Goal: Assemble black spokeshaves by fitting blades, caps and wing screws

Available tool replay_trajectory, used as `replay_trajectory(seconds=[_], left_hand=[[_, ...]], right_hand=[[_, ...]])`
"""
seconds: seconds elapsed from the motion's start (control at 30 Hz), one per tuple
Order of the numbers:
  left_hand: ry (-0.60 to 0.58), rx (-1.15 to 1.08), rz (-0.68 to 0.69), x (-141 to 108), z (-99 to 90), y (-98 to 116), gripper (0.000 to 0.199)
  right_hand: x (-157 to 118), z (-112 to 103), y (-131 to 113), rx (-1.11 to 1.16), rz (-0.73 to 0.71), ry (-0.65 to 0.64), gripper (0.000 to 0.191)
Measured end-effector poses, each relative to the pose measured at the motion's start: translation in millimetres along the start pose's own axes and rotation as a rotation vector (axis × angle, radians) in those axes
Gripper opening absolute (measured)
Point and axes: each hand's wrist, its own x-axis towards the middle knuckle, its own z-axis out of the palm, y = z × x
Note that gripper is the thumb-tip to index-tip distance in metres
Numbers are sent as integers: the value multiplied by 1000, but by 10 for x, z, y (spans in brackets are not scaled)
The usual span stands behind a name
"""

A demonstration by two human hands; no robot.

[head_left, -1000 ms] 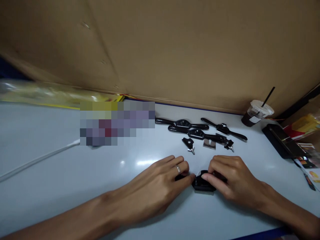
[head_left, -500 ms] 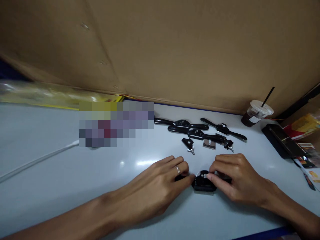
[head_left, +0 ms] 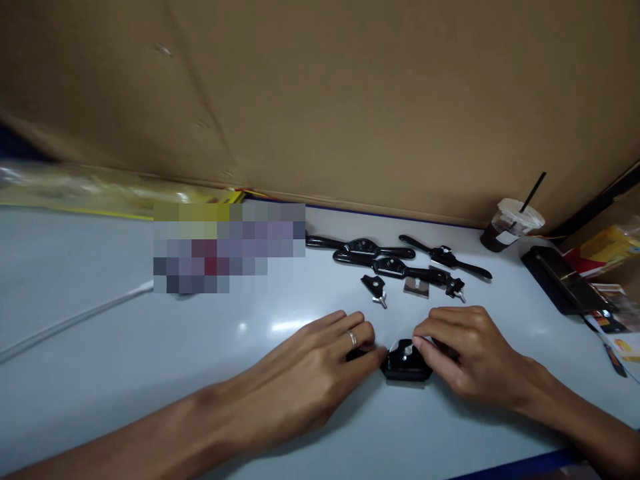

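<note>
A black spokeshave lies on the table in front of me, its blade edge showing along the near side. My left hand, with a ring on one finger, is closed around its left handle. The thumb and forefinger of my right hand pinch the silver thumbscrew on its cap. My right fingers hide the right handle. Beyond my hands lie a loose black lever cap with a screw, a flat blade and another cap with a screw.
More black spokeshaves lie behind the loose parts. At the back right stands a lidded cup with a straw, near a black phone-like object. A pixelated patch covers things at the back left, with a white cable leading out. A cardboard wall rises behind.
My right thumb and forefinger have shifted slightly up at the thumbscrew, showing more of the cap. My left hand keeps its grip. The whole view has shifted a little.
</note>
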Motion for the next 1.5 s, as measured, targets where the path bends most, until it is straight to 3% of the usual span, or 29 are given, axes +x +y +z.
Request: replay_trajectory(seconds=[0.13, 0.2, 0.27, 0.37, 0.47, 0.83, 1.0, 1.2, 1.5], left_hand=[[-14, -35, -7, -2, 4, -11, 34], [-29, -53, -29, -7, 5, -19, 28], [-54, -66, -63, -9, -2, -24, 27], [-90, -88, -93, -5, -25, -27, 41], [-107, -103, -103, 5, -43, -29, 47], [-112, -136, -123, -7, -18, -24, 42], [-87, -151, -129, 8, -8, -17, 26], [-62, -143, -108, 17, -12, -16, 22], [-92, -136, -107, 7, -2, -21, 20]], right_hand=[[22, -111, -27, 172, 7, -37, 28], [20, -199, -2, 140, 41, -39, 20], [11, -282, 44, 52, 90, -134, 14], [6, -338, 104, -27, 132, -350, 33], [16, -300, 109, -44, 119, -425, 33], [-9, -246, 66, -60, 76, -408, 21], [-20, -274, -21, -100, 109, -327, 14], [-45, -238, -108, -4, 2, -317, 17], [-18, -227, 5, -84, 69, -236, 20]])
